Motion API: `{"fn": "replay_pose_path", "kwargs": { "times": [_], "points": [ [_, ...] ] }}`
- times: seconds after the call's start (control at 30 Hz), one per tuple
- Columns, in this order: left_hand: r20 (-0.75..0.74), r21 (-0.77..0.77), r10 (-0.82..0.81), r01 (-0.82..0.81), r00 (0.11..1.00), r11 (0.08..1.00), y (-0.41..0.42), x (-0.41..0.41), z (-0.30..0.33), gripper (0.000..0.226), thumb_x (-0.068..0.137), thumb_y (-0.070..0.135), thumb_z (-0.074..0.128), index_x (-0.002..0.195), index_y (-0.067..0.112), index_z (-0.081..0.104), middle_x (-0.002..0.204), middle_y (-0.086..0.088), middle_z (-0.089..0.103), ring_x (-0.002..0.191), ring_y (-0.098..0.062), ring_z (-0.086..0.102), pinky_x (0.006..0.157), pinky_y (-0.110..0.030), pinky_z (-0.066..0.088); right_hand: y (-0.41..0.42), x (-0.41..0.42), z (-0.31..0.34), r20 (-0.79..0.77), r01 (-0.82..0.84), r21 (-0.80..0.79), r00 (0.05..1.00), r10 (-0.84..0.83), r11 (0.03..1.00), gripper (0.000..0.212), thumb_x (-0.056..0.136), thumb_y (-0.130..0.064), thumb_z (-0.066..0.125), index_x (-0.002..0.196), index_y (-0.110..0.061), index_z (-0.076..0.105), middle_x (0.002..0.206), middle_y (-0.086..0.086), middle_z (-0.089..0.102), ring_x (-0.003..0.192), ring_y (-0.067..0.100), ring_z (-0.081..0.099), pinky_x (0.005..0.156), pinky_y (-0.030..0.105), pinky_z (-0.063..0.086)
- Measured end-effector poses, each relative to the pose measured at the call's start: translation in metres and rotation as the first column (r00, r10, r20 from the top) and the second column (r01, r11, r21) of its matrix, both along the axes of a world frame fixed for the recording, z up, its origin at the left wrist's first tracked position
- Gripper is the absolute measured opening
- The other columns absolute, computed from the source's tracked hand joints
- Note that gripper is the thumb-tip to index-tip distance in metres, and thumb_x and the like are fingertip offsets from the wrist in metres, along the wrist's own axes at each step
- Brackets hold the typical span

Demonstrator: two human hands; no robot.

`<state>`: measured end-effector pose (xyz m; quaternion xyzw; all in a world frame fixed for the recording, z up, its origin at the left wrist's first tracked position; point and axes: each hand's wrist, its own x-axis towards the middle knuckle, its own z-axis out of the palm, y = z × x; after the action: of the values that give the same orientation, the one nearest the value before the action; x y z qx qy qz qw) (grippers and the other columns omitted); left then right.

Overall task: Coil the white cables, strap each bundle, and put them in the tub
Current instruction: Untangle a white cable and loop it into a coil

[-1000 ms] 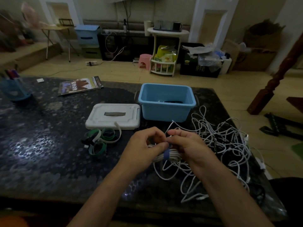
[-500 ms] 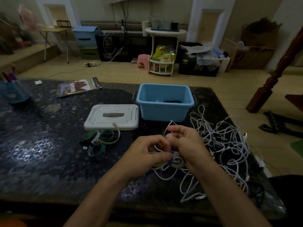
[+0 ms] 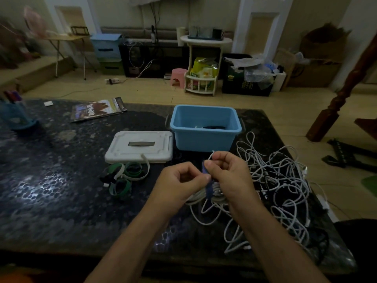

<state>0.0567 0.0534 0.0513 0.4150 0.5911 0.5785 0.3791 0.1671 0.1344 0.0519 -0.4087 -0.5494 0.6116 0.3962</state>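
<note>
A: Where the dark speckled worktop (image 3: 51, 201) runs out far to the left of the blue tub (image 3: 205, 132), what stands there?

B: A blue pen cup (image 3: 15, 115), blurred. Nearer the tub, still to its left and further back, a magazine (image 3: 98, 109) lies flat. Just beside the tub's left wall is a white lid (image 3: 140, 147), and in front of that lid sits a heap of green and white straps (image 3: 124, 176).

A: And the hands?

B: Both are in front of the tub, close together. The left hand (image 3: 179, 184) has a curled grip, its fingertips pinching the blue strap (image 3: 208, 188). That strap wraps a coiled white bundle (image 3: 206, 198) lying below the hands. The right hand (image 3: 228, 174) is curled too, its thumb and forefinger pinching the upper end of the strap, and a thin white cable end sticks up from its fingers.

A: The tub itself?

B: Open, upright, with something dark lying at its bottom; I cannot tell what.

A: To its right?

B: A loose tangle of white cables (image 3: 283, 184) sprawls from just beside the tub's right front corner toward the worktop's near edge.
</note>
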Motion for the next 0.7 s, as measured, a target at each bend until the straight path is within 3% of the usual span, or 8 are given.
{"fn": "replay_pose_path", "kwargs": {
  "times": [0.1, 0.2, 0.3, 0.4, 0.57, 0.7],
  "points": [
    [0.052, -0.067, -0.050, 0.053, 0.997, 0.996, 0.0003, 0.0000, 0.0010, 0.011, 0.081, 0.007, 0.078, 0.086, 0.009, 0.069, 0.074, -0.010, 0.071, 0.068, -0.015, 0.062, 0.061, -0.024, 0.049, 0.0001, 0.0015, 0.0011, 0.007, 0.004, 0.056, 1.000, -0.004, 0.998, 0.014, 0.090, 0.000, 0.069, 0.094, -0.012, 0.062, 0.082, 0.002, 0.064, 0.075, 0.008, 0.064, 0.070, 0.023, 0.055],
    [-0.008, -0.094, -0.103, 0.101, 0.995, 0.990, 0.0003, 0.0006, 0.0025, 0.007, 0.084, 0.008, 0.076, 0.079, 0.013, 0.073, 0.065, -0.001, 0.068, 0.060, -0.006, 0.059, 0.056, -0.018, 0.045, -0.0006, 0.0028, 0.0022, 0.017, -0.007, 0.106, 1.000, 0.006, 0.994, 0.016, 0.089, 0.001, 0.068, 0.095, -0.012, 0.061, 0.080, 0.000, 0.063, 0.069, 0.000, 0.063, 0.068, 0.016, 0.054],
    [-0.004, -0.104, -0.099, 0.098, 0.995, 0.990, 0.0004, -0.0012, 0.0024, 0.006, 0.084, 0.009, 0.076, 0.079, 0.010, 0.073, 0.071, -0.014, 0.066, 0.066, -0.015, 0.057, 0.061, -0.025, 0.045, -0.0016, 0.0036, 0.0034, 0.008, -0.003, 0.131, 1.000, 0.002, 0.991, 0.016, 0.089, 0.003, 0.067, 0.096, -0.009, 0.061, 0.080, 0.000, 0.063, 0.066, -0.005, 0.063, 0.066, 0.013, 0.053],
    [0.025, -0.159, -0.135, 0.138, 0.990, 0.978, 0.0000, -0.0031, 0.0013, 0.009, 0.084, 0.010, 0.076, 0.078, 0.011, 0.069, 0.077, -0.018, 0.064, 0.071, -0.021, 0.056, 0.063, -0.031, 0.043, -0.0036, 0.0030, 0.0017, 0.025, 0.008, 0.162, 1.000, -0.013, 0.987, 0.018, 0.089, 0.005, 0.067, 0.095, -0.010, 0.061, 0.079, -0.002, 0.063, 0.068, -0.004, 0.064, 0.067, 0.013, 0.053],
    [0.043, -0.219, -0.157, 0.162, 0.987, 0.962, -0.0010, -0.0047, 0.0013, 0.022, 0.084, 0.010, 0.076, 0.067, 0.013, 0.062, 0.063, -0.003, 0.060, 0.058, -0.009, 0.052, 0.053, -0.017, 0.041, -0.0075, 0.0004, -0.0014, 0.083, -0.002, 0.284, 0.996, -0.023, 0.959, 0.028, 0.087, 0.008, 0.066, 0.086, -0.018, 0.057, 0.082, -0.001, 0.063, 0.077, 0.005, 0.064, 0.076, 0.022, 0.055],
    [-0.019, -0.183, -0.117, 0.112, 0.993, 0.977, -0.0015, -0.0016, 0.0035, 0.023, 0.083, 0.006, 0.076, 0.066, 0.012, 0.062, 0.063, -0.003, 0.060, 0.059, -0.011, 0.055, 0.056, -0.019, 0.043, -0.0083, 0.0008, -0.0017, 0.082, 0.002, 0.276, 0.996, -0.026, 0.961, 0.025, 0.087, 0.004, 0.069, 0.087, -0.019, 0.060, 0.085, 0.001, 0.066, 0.080, 0.009, 0.066, 0.076, 0.023, 0.056]
  ]
}}
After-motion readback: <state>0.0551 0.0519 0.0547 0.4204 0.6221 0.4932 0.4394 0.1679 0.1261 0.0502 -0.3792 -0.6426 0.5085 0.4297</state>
